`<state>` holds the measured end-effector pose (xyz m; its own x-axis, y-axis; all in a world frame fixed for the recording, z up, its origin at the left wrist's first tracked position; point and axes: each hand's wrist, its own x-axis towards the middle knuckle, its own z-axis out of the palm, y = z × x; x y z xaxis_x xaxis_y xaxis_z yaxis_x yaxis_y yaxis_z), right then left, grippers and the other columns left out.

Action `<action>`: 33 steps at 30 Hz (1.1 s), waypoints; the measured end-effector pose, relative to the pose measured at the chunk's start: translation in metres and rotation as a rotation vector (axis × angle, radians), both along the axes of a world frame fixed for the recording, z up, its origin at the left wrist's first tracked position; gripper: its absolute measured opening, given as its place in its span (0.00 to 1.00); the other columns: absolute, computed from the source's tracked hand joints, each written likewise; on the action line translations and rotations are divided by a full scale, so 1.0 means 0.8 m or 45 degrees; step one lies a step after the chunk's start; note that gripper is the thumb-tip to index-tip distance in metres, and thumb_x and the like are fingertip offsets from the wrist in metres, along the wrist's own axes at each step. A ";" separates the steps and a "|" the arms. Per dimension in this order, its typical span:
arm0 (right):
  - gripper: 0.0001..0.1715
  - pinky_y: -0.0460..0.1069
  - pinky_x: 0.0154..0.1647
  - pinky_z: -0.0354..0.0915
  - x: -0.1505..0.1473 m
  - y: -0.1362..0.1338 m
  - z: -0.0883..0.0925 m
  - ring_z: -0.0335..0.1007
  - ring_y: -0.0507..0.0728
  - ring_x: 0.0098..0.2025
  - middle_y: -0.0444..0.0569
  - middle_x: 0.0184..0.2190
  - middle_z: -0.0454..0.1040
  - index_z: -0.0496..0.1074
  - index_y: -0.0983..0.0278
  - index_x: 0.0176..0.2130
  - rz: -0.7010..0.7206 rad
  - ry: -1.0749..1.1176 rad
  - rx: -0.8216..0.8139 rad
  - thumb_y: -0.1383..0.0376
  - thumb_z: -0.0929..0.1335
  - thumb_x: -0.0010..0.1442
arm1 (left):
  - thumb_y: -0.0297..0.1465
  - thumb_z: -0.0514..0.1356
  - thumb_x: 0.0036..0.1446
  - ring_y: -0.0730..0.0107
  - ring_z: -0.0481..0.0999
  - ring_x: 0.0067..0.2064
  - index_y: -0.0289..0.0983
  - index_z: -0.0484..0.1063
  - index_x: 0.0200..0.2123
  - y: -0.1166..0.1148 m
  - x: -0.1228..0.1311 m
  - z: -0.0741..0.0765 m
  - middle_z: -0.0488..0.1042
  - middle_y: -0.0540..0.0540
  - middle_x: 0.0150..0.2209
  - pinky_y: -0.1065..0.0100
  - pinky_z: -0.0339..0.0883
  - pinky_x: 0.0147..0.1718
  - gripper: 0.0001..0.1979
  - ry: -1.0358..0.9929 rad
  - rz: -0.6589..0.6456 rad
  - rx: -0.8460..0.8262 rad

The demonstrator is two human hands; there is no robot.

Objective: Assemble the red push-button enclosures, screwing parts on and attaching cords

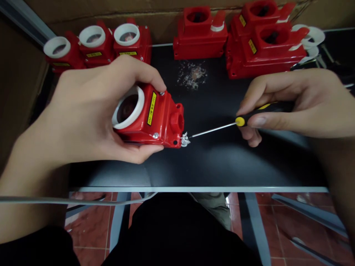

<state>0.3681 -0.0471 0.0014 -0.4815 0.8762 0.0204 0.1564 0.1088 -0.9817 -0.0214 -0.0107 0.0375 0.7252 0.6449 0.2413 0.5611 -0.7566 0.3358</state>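
Observation:
My left hand (91, 111) is closed around a red housing (169, 122) with a white ring, a yellow label and corner screws. The housing is tilted, its narrow end towards the right. In my right hand (294, 107) is a screwdriver (213, 129) with a black and yellow handle and a thin shaft. Its tip meets a small clump of whitish shavings (185, 139) at the lower corner of the housing's narrow end. Whether the tip touches the housing itself I cannot tell.
Red housings with white rings (127, 35) line the back left. More red housings (201, 37) without rings stand at the back right, near loose white rings (314, 37) and screws. Pale debris (194, 75) lies on the black tabletop (166, 173). A grey cable (116, 203) crosses below the front edge.

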 end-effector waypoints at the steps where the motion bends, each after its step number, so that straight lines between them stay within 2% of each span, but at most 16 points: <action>1: 0.23 0.43 0.22 0.82 0.000 0.000 0.000 0.83 0.53 0.20 0.46 0.26 0.86 0.84 0.62 0.39 0.000 0.000 0.002 0.50 0.89 0.67 | 0.51 0.74 0.64 0.51 0.87 0.50 0.48 0.80 0.70 0.000 0.000 0.000 0.86 0.47 0.58 0.49 0.76 0.52 0.34 -0.002 0.006 -0.001; 8: 0.25 0.43 0.23 0.82 0.002 -0.001 0.000 0.83 0.52 0.20 0.46 0.27 0.87 0.84 0.61 0.40 0.010 -0.067 -0.020 0.47 0.88 0.67 | 0.52 0.77 0.60 0.51 0.87 0.49 0.54 0.81 0.71 0.004 -0.003 -0.004 0.86 0.49 0.58 0.50 0.76 0.51 0.37 -0.023 -0.049 0.043; 10: 0.24 0.43 0.23 0.82 0.001 -0.001 0.001 0.83 0.53 0.20 0.45 0.27 0.87 0.84 0.61 0.40 -0.003 -0.057 -0.025 0.47 0.88 0.67 | 0.54 0.76 0.62 0.54 0.86 0.47 0.53 0.82 0.69 -0.001 0.000 -0.003 0.86 0.50 0.56 0.52 0.76 0.49 0.35 -0.025 -0.052 0.092; 13: 0.24 0.44 0.22 0.82 -0.003 -0.003 0.003 0.83 0.54 0.20 0.46 0.28 0.88 0.84 0.61 0.41 -0.013 -0.078 -0.041 0.47 0.88 0.67 | 0.56 0.68 0.71 0.54 0.87 0.51 0.49 0.81 0.69 -0.011 0.007 0.000 0.86 0.49 0.57 0.53 0.76 0.54 0.30 0.049 0.078 0.051; 16: 0.23 0.45 0.22 0.82 -0.008 -0.004 0.008 0.82 0.54 0.20 0.46 0.27 0.87 0.84 0.61 0.40 -0.015 -0.090 -0.048 0.49 0.89 0.67 | 0.57 0.64 0.73 0.56 0.88 0.52 0.48 0.79 0.69 -0.014 0.010 0.002 0.86 0.49 0.59 0.56 0.76 0.53 0.30 0.085 0.058 0.059; 19: 0.19 0.44 0.21 0.78 -0.010 -0.004 0.009 0.80 0.51 0.19 0.44 0.28 0.87 0.84 0.60 0.40 -0.012 -0.125 -0.028 0.54 0.88 0.66 | 0.58 0.66 0.73 0.60 0.87 0.47 0.48 0.79 0.68 -0.009 0.008 0.000 0.86 0.51 0.56 0.60 0.75 0.50 0.30 0.094 0.033 0.102; 21: 0.16 0.44 0.26 0.80 -0.008 -0.004 0.007 0.83 0.51 0.26 0.45 0.32 0.87 0.85 0.59 0.42 -0.024 -0.203 0.047 0.57 0.88 0.65 | 0.57 0.66 0.74 0.62 0.86 0.45 0.47 0.78 0.68 -0.005 0.008 -0.002 0.86 0.51 0.54 0.62 0.73 0.47 0.30 0.091 0.011 0.129; 24: 0.13 0.47 0.47 0.86 -0.004 -0.003 0.000 0.86 0.53 0.40 0.47 0.39 0.87 0.87 0.58 0.44 -0.025 -0.292 0.144 0.59 0.87 0.64 | 0.52 0.65 0.76 0.64 0.85 0.45 0.44 0.78 0.68 0.001 0.010 -0.003 0.86 0.48 0.56 0.64 0.72 0.45 0.27 0.117 0.011 0.099; 26: 0.13 0.50 0.54 0.86 -0.004 -0.002 -0.005 0.85 0.54 0.43 0.47 0.42 0.86 0.87 0.57 0.44 -0.014 -0.286 0.130 0.56 0.86 0.65 | 0.48 0.66 0.75 0.64 0.84 0.45 0.42 0.77 0.69 0.002 0.014 -0.004 0.86 0.46 0.57 0.64 0.72 0.45 0.27 0.144 0.010 0.060; 30: 0.15 0.53 0.52 0.86 -0.007 0.003 -0.009 0.83 0.57 0.43 0.49 0.44 0.85 0.88 0.56 0.43 0.010 -0.257 0.094 0.54 0.88 0.63 | 0.45 0.69 0.71 0.56 0.85 0.49 0.39 0.76 0.69 0.001 0.019 -0.009 0.86 0.42 0.56 0.59 0.77 0.49 0.29 0.217 0.023 0.013; 33: 0.18 0.52 0.39 0.83 -0.006 0.008 -0.011 0.83 0.56 0.39 0.50 0.43 0.85 0.89 0.58 0.42 -0.009 -0.257 0.051 0.54 0.90 0.60 | 0.42 0.70 0.71 0.48 0.87 0.57 0.39 0.74 0.71 -0.001 0.021 -0.014 0.86 0.40 0.62 0.54 0.80 0.59 0.30 0.274 0.048 -0.003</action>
<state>0.3631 -0.0403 -0.0072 -0.4733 0.8799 -0.0409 0.3503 0.1455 -0.9253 -0.0045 -0.0113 0.0262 0.7351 0.6730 0.0820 0.6479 -0.7330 0.2074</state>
